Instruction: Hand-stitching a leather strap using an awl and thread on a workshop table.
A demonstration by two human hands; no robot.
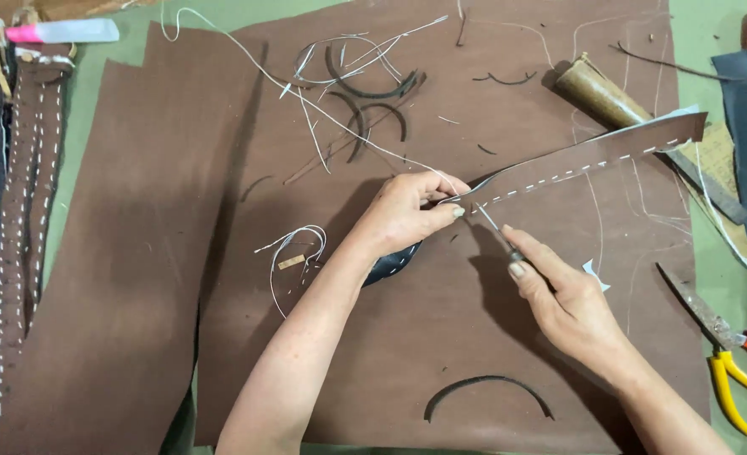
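Right at the middle of the bench, the left hand [403, 215] is pinched shut on the near end of a long brown leather strap [588, 156], thumb and fingertips closed tight over it. The strap runs up and away to the right from that pinch, lifted off the surface, with a line of white stitches along its lower edge. Just beside it, the right hand [563, 299] is closed around a slim awl [496, 232], fingers wrapped on the handle and the thin metal tip angled up to the strap's end, touching or very nearly touching it just right of the left fingertips. A white thread [306, 101] leads away from the left hand's grip, up and to the left across the work.

Under the left wrist a dark, rounded piece [394, 263] peeks out; what it is I cannot tell. Both hands work over a big brown leather sheet [441, 337] with another brown sheet [129, 253] lying to its left, on a green table [711, 50]. Curved dark leather trimmings [373, 88] and loose thread ends are scattered toward the far side, and one curved offcut [487, 388] lies near the front edge. A small tangle of white thread [293, 244] sits left of the forearm.

Off to the right are scissors [732, 362] with yellow and red handles, and farther back a brownish cylindrical tool [601, 93]. Stitched straps [28, 168] are stacked along the left edge.
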